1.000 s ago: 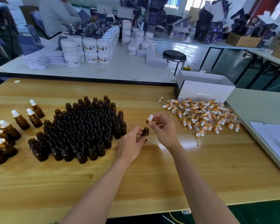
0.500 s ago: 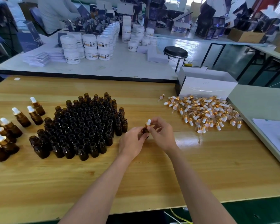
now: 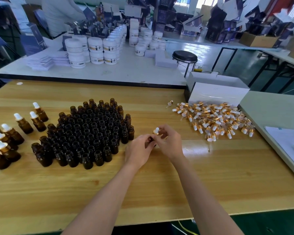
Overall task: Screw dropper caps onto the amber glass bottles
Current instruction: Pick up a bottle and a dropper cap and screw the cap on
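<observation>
My left hand (image 3: 139,150) grips a small amber bottle (image 3: 150,140), mostly hidden between both hands. My right hand (image 3: 170,141) pinches the dropper cap (image 3: 156,130) that sits on the bottle's neck, its white bulb poking up. A dense cluster of open amber bottles (image 3: 88,133) stands on the wooden table (image 3: 143,192) just left of my hands. Several capped bottles (image 3: 10,134) stand at the far left. A heap of gold-and-white dropper caps (image 3: 214,119) lies to the right.
A white cardboard box (image 3: 215,94) sits behind the cap heap. White paper (image 3: 288,143) lies on the grey side table at right. Behind, a white table carries white jars (image 3: 95,50) and leaflets; a black stool (image 3: 184,56) stands beyond; a person works at the back left.
My right hand brought the dropper cap down from above onto the bottle that my left hand holds; both hands now meet around it.
</observation>
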